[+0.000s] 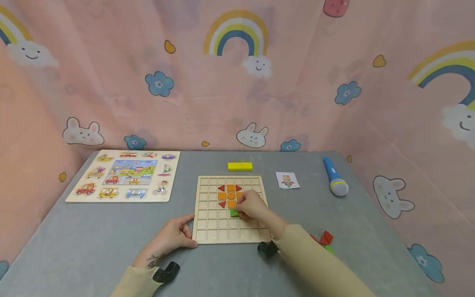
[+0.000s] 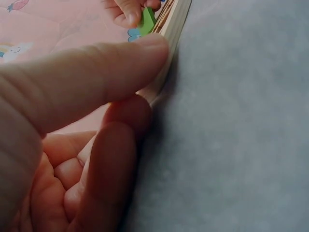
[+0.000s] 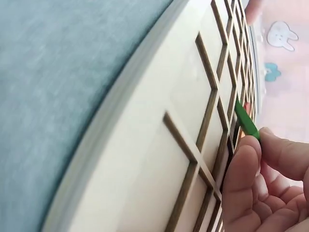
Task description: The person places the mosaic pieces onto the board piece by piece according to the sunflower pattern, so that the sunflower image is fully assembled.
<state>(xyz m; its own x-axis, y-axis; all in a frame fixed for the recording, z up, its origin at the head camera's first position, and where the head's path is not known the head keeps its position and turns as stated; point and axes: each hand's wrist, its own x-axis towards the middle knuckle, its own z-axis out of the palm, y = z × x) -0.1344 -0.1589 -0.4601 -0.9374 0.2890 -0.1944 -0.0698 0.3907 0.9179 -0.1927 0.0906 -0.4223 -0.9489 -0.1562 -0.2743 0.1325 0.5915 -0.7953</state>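
Observation:
A wooden grid board (image 1: pixel 208 235) lies flat on the table. Orange squares (image 1: pixel 222 196) and red triangles (image 1: pixel 222 204) sit in its upper middle cells. My right hand (image 1: pixel 253 205) pinches a green block (image 1: pixel 233 213) between thumb and fingertips, just below the orange column. In the right wrist view the green block (image 3: pixel 246 123) is tilted, with one end at the grid. At the board's lower left corner my left hand (image 1: pixel 174 235) holds the edge with thumb and fingers. The left wrist view shows its thumb (image 2: pixel 111 67) against the board's side, other fingers curled.
A vehicle picture puzzle (image 1: pixel 170 194) lies at the left. Beyond the board is a yellow bar (image 1: pixel 240 166). A small pattern card (image 1: pixel 287 180) and a blue toy microphone (image 1: pixel 331 171) lie at the right. Loose red blocks (image 1: pixel 326 238) and a green one are by my right sleeve.

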